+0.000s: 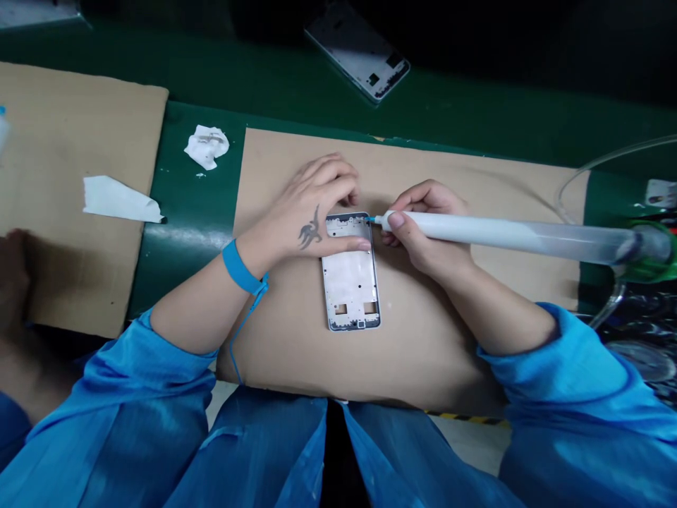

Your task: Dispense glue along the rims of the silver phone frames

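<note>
A silver phone frame (352,279) lies flat on a brown cardboard sheet (423,339) in front of me. My left hand (312,212) rests over its top left corner, fingers curled down and pressing on the frame's upper edge. My right hand (423,226) grips a long white glue syringe (508,235) near its front. The syringe's blue tip (373,220) touches the frame's top right corner. A blue strap (240,267) with a thin cord circles my left wrist.
A second phone frame (357,48) lies on the green belt at the back. A crumpled white wipe (207,146) and a folded paper (120,200) sit to the left near another cardboard sheet (68,127). A clear tube (592,166) curves at the right.
</note>
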Motion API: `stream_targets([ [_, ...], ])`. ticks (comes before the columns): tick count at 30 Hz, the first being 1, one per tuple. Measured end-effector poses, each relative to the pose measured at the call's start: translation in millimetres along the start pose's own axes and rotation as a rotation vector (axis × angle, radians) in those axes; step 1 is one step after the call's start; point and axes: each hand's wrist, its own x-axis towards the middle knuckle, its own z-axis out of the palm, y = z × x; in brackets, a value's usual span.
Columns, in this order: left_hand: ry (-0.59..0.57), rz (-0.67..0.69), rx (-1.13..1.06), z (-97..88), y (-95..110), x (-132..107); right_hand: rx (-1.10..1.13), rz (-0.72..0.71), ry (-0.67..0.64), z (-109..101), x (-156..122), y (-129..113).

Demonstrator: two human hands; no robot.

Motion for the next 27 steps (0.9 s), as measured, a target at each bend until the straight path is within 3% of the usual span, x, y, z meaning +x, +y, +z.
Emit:
stream_targets([
  [12,-0.035,-0.002,0.001,0.2,-2.1,0.0,-0.103,0.007,-0.059,1.6,0.8,-10.6],
  [27,-0.028,0.010,-0.016,0.7,-2.9,-1.8,-0.119,0.000,-0.027,3.9,2.4,-13.7],
])
